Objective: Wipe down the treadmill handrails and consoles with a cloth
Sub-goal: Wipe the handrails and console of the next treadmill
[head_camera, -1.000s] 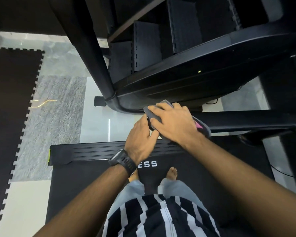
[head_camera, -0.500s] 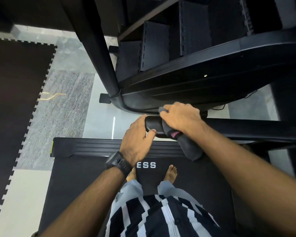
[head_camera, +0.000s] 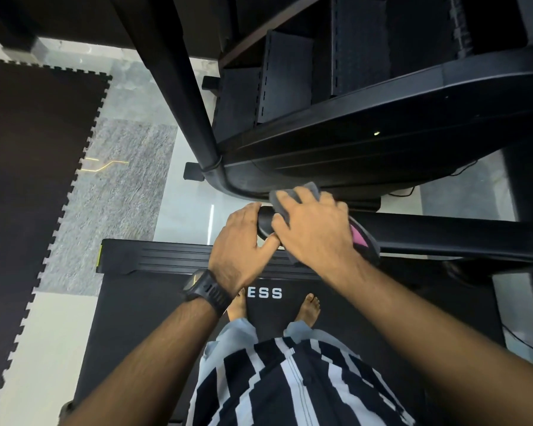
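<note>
Standing barefoot on the black treadmill belt (head_camera: 154, 318), looking down at both hands on the short black handrail (head_camera: 266, 222) just below the dark console (head_camera: 382, 155). Wrapping the right hand (head_camera: 316, 232) over a grey cloth (head_camera: 293, 195), with fingers bent down across it and clamping it against the rail. Holding that cloth directly under the palm and fingers, bunched between skin and bar. Letting one grey edge poke out past the fingertips toward the console's lower rim. Trailing a darker fold with a pink patch (head_camera: 358, 238) out on the wrist side, to the right along the rail. Gripping the bare rounded end of the handrail with the left hand (head_camera: 239, 241), fingers curled over the top and thumb tucked underneath. Touching the right hand there, left of the cloth and apart from it. Wearing a black watch (head_camera: 206, 289) on the left wrist and a black-and-white striped shirt (head_camera: 290, 388) low in view. Facing white letters reading "ESS" (head_camera: 264, 293) on the belt between the two bare feet. Off to the left, across the pale floor, a dark interlocking foam mat (head_camera: 28, 164).
</note>
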`<state>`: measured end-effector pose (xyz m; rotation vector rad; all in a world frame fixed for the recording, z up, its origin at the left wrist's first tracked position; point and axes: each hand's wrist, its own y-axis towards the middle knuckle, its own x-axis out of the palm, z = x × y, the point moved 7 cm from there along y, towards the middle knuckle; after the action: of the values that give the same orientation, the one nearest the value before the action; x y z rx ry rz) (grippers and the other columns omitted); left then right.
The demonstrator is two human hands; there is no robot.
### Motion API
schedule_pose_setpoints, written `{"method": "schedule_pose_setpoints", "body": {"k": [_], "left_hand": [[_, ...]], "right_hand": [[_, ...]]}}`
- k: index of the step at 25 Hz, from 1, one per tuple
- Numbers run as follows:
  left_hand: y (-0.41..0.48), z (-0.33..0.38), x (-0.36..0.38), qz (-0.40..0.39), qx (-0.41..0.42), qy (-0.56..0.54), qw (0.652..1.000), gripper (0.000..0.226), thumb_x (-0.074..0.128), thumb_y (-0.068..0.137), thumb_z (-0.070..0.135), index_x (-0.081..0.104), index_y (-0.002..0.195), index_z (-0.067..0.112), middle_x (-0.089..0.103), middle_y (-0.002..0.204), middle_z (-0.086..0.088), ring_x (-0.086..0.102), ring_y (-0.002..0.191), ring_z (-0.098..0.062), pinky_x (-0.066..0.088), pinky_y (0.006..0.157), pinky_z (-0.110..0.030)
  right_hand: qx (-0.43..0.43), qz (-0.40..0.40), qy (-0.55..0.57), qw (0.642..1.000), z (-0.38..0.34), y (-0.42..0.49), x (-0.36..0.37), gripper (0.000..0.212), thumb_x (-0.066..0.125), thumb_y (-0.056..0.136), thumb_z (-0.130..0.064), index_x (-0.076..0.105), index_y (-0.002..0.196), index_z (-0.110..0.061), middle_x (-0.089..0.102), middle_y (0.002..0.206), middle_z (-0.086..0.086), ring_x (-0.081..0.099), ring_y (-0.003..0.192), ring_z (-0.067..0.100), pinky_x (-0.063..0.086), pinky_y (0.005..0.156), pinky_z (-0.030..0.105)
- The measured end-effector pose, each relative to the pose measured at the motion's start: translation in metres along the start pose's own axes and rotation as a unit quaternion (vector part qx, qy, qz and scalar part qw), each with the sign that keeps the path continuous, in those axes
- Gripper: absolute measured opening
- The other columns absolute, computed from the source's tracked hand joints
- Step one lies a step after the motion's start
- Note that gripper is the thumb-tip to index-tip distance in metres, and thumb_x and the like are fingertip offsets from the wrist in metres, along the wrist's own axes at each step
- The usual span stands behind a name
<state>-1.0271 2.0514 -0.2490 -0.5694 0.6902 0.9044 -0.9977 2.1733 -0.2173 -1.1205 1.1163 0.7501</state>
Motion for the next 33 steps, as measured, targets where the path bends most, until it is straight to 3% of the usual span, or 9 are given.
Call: {"method": "schedule_pose_setpoints", "body": {"k": [2, 6, 10, 15, 19, 23, 28, 31, 33], "left_hand": [[0.000, -0.001, 0.002, -0.001, -0.006, -0.001, 1.000, 0.057, 0.056, 0.089, 0.040, 0.043, 0.139, 0.016, 0.054, 0.135, -0.001, 0.046, 0.125, -0.019, 0.038, 0.097, -0.028], [-0.002, 0.007, 0.003, -0.005, 0.004, 0.034, 0.999, 0.067, 0.053, 0.089, 0.044, 0.038, 0.146, 0.012, 0.048, 0.144, -0.005, 0.040, 0.133, -0.019, 0.035, 0.109, -0.032], [0.000, 0.012, 0.004, 0.001, 0.014, 0.040, 0.999, 0.067, 0.042, 0.083, 0.052, 0.044, 0.139, 0.016, 0.054, 0.136, -0.002, 0.046, 0.126, -0.020, 0.038, 0.102, -0.030], [-0.001, 0.013, 0.003, -0.012, 0.011, 0.105, 0.994, 0.074, 0.039, 0.084, 0.056, 0.041, 0.144, 0.013, 0.051, 0.142, -0.004, 0.042, 0.131, -0.021, 0.037, 0.108, -0.036], [0.002, 0.016, 0.003, -0.021, 0.019, 0.146, 0.989, 0.081, 0.029, 0.082, 0.061, 0.042, 0.144, 0.011, 0.050, 0.143, -0.006, 0.042, 0.131, -0.023, 0.037, 0.108, -0.038], [0.000, 0.017, 0.005, -0.026, 0.011, 0.155, 0.988, 0.082, 0.030, 0.083, 0.061, 0.040, 0.146, 0.010, 0.046, 0.148, -0.007, 0.038, 0.135, -0.022, 0.034, 0.111, -0.038], [-0.001, 0.018, 0.007, -0.018, -0.007, 0.192, 0.981, 0.083, 0.024, 0.083, 0.064, 0.039, 0.146, 0.012, 0.046, 0.147, -0.005, 0.040, 0.133, -0.023, 0.038, 0.107, -0.040], [-0.002, 0.019, 0.008, -0.016, -0.010, 0.200, 0.980, 0.083, 0.024, 0.085, 0.065, 0.038, 0.146, 0.012, 0.046, 0.147, -0.005, 0.040, 0.133, -0.023, 0.039, 0.106, -0.041], [-0.003, 0.019, 0.007, -0.015, -0.010, 0.210, 0.977, 0.083, 0.023, 0.085, 0.065, 0.039, 0.146, 0.012, 0.046, 0.146, -0.005, 0.040, 0.133, -0.023, 0.038, 0.106, -0.040]], "right_hand": [[-0.042, -0.030, 0.052, 0.997, 0.004, 0.025, -0.004, 0.045, 0.033, 0.099, -0.050, 0.047, 0.140, -0.038, 0.054, 0.140, 0.000, 0.054, 0.122, 0.031, 0.043, 0.093, 0.045], [0.117, -0.098, 0.037, 0.988, 0.051, 0.028, 0.006, 0.044, 0.034, 0.100, -0.049, 0.054, 0.135, -0.032, 0.056, 0.134, 0.004, 0.052, 0.120, 0.033, 0.042, 0.094, 0.051], [-0.067, 0.002, 0.024, 0.997, 0.007, 0.009, -0.002, 0.048, 0.033, 0.099, -0.049, 0.045, 0.143, -0.038, 0.054, 0.140, -0.001, 0.056, 0.117, 0.031, 0.043, 0.091, 0.045], [0.112, -0.081, 0.029, 0.990, 0.060, 0.022, 0.004, 0.044, 0.034, 0.098, -0.047, 0.057, 0.132, -0.031, 0.058, 0.133, 0.004, 0.054, 0.119, 0.033, 0.041, 0.092, 0.048], [-0.041, -0.009, 0.021, 0.999, 0.015, 0.011, -0.002, 0.049, 0.034, 0.098, -0.049, 0.048, 0.143, -0.036, 0.055, 0.142, 0.000, 0.054, 0.121, 0.033, 0.042, 0.094, 0.046], [0.138, -0.109, 0.076, 0.982, 0.069, 0.033, 0.005, 0.045, 0.036, 0.098, -0.048, 0.060, 0.132, -0.030, 0.059, 0.133, 0.005, 0.053, 0.121, 0.034, 0.039, 0.095, 0.048], [-0.028, -0.007, 0.021, 0.999, 0.020, 0.008, -0.001, 0.048, 0.034, 0.098, -0.049, 0.050, 0.140, -0.034, 0.056, 0.138, 0.002, 0.054, 0.119, 0.032, 0.041, 0.094, 0.050], [0.111, -0.109, 0.105, 0.982, 0.060, 0.037, 0.005, 0.043, 0.034, 0.098, -0.049, 0.058, 0.130, -0.031, 0.057, 0.131, 0.005, 0.051, 0.119, 0.032, 0.039, 0.095, 0.051], [0.124, -0.054, 0.002, 0.991, 0.065, 0.012, 0.005, 0.046, 0.034, 0.099, -0.048, 0.055, 0.134, -0.028, 0.056, 0.131, 0.005, 0.051, 0.118, 0.033, 0.038, 0.094, 0.051]]}}
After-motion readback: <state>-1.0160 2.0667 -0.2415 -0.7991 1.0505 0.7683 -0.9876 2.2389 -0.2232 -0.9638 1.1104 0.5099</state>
